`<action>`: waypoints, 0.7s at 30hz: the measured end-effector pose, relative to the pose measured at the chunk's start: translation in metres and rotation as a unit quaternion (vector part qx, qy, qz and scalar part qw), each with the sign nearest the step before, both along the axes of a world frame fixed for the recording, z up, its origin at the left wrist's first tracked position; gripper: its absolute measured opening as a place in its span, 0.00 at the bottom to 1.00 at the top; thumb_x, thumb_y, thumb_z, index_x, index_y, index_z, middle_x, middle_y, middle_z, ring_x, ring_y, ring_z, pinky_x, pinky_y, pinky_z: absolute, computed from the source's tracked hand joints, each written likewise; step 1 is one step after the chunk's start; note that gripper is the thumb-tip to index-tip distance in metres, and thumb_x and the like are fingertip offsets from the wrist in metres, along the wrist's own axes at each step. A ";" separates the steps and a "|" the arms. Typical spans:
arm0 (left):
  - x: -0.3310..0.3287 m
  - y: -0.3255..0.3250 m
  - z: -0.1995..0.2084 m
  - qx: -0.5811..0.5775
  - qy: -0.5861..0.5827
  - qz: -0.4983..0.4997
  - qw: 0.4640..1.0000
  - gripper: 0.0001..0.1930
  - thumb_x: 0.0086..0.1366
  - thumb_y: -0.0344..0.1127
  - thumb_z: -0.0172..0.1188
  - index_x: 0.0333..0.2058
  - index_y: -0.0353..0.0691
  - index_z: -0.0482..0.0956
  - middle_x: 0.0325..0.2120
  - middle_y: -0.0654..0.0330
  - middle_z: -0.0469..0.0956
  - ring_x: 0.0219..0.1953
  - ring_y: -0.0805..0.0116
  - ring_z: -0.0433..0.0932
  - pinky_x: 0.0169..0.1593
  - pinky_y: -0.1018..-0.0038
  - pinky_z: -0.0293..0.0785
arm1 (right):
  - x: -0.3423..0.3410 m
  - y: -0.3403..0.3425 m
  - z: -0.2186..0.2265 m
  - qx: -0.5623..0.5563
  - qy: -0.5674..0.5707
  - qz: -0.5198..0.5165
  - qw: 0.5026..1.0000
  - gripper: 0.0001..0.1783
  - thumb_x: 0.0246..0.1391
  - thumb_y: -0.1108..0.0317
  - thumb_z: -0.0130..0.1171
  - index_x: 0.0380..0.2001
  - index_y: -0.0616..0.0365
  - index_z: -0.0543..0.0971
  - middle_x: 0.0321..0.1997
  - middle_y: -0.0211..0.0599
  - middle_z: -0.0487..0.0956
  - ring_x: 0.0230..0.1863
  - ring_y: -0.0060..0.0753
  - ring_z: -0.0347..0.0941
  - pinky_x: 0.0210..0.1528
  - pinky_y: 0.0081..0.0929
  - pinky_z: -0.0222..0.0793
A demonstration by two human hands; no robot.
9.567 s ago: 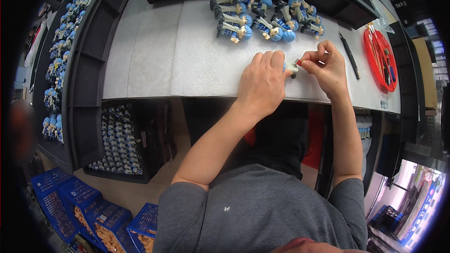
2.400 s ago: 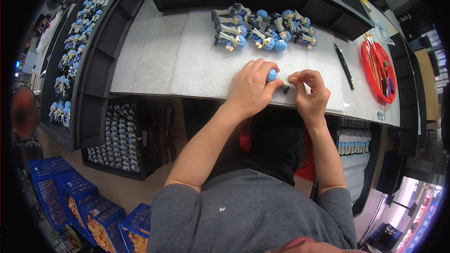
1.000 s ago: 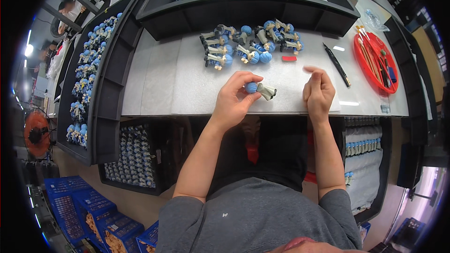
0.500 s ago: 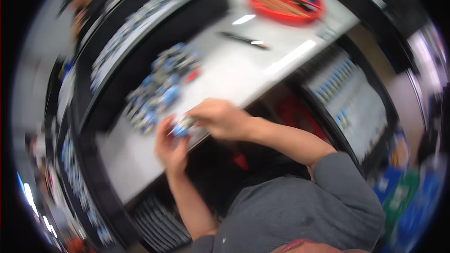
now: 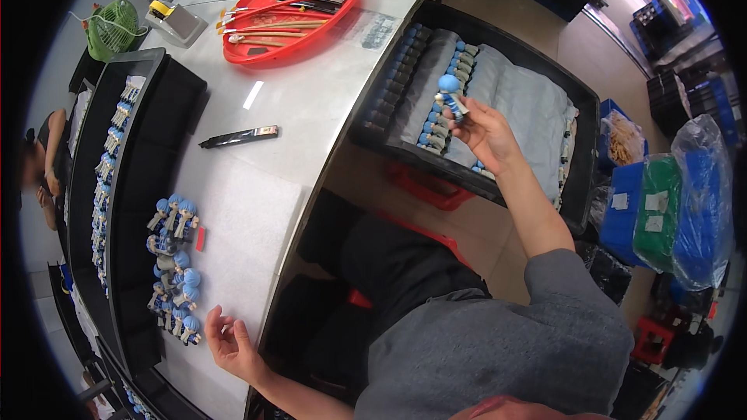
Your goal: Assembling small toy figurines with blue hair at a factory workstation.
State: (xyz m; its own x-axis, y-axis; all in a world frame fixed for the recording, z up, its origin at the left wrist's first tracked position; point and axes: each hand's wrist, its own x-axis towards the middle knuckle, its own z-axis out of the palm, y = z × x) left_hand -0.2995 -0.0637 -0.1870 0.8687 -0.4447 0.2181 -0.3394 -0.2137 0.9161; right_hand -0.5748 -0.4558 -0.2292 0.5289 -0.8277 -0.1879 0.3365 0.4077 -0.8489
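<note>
Carried off to the right since half a second ago, when both hands were gathered about it over the table [image 5: 315,97], the blue-haired figurine [image 5: 449,93] is now held by the right hand [image 5: 489,136] alone. Its lower part is gripped between thumb and fingers, with the head up and the body tilted slightly. It is held above the black tray [image 5: 588,148] on the right, in front of a row of similar figurines [image 5: 465,62] laid along the grey padding [image 5: 521,97]; whether that row is touched cannot be told.

By contrast, the left hand [image 5: 233,348] has been left behind at the near left, over the white foam sheet [image 5: 245,241]. Nothing is held by it; its fingers are loosely curled and parted, just beside the near end of the loose cluster of figurines [image 5: 187,294]. The small red piece [image 5: 201,239], set down on the sheet a second ago, is left lying just right of that cluster. On the far side, the black pen [image 5: 241,137] and the red basket of brushes [image 5: 311,40] are not touched.

From this shift it may be judged that the two-handed handling of this figurine at the sheet has been ended, and that the work has been moved to the tray, where the figurine is not yet released.
</note>
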 end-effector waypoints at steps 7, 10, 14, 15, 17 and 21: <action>0.000 0.003 -0.001 0.047 -0.013 0.024 0.999 0.17 0.56 0.24 0.58 0.46 0.35 0.71 0.44 0.63 0.70 0.35 0.79 0.66 0.39 0.85 0.63 | -0.022 -0.018 -0.039 -0.012 0.056 -0.127 0.990 0.20 0.53 0.68 0.57 0.47 0.66 0.70 0.39 0.38 0.77 0.35 0.24 0.73 0.37 0.19 0.72; 0.000 0.003 -0.002 0.049 -0.012 0.027 0.998 0.17 0.56 0.24 0.58 0.46 0.35 0.71 0.45 0.63 0.70 0.36 0.78 0.66 0.41 0.84 0.63 | -0.036 -0.030 -0.046 -0.033 0.098 -0.142 0.984 0.20 0.51 0.71 0.59 0.47 0.67 0.71 0.39 0.38 0.77 0.35 0.24 0.74 0.38 0.19 0.71; 0.000 0.002 -0.002 0.048 -0.004 0.027 0.998 0.17 0.57 0.24 0.57 0.47 0.35 0.71 0.45 0.63 0.70 0.36 0.78 0.66 0.42 0.84 0.64 | -0.076 -0.060 -0.070 -0.132 0.267 -0.153 0.942 0.17 0.46 0.73 0.63 0.42 0.65 0.76 0.35 0.39 0.80 0.33 0.26 0.76 0.38 0.22 0.72; 0.000 0.002 -0.001 0.050 -0.002 0.027 0.998 0.17 0.57 0.24 0.57 0.47 0.35 0.71 0.45 0.63 0.70 0.36 0.78 0.66 0.42 0.84 0.64 | -0.087 -0.067 -0.079 -0.130 0.269 -0.153 0.942 0.17 0.46 0.73 0.63 0.42 0.65 0.76 0.35 0.39 0.80 0.33 0.26 0.76 0.38 0.22 0.72; -0.001 -0.001 -0.001 0.051 -0.021 0.023 0.998 0.17 0.57 0.23 0.57 0.47 0.35 0.71 0.46 0.62 0.70 0.36 0.78 0.66 0.41 0.84 0.64 | -0.109 -0.077 -0.096 -0.290 0.558 -0.136 0.766 0.15 0.40 0.73 0.64 0.36 0.60 0.79 0.31 0.40 0.81 0.31 0.30 0.77 0.37 0.24 0.72; 0.000 0.000 -0.001 0.050 -0.017 0.023 0.998 0.17 0.56 0.23 0.57 0.47 0.35 0.72 0.46 0.63 0.70 0.36 0.79 0.66 0.41 0.84 0.64 | -0.123 -0.074 -0.116 -0.277 0.631 -0.109 0.717 0.15 0.36 0.71 0.66 0.32 0.57 0.81 0.29 0.42 0.80 0.31 0.32 0.78 0.36 0.26 0.72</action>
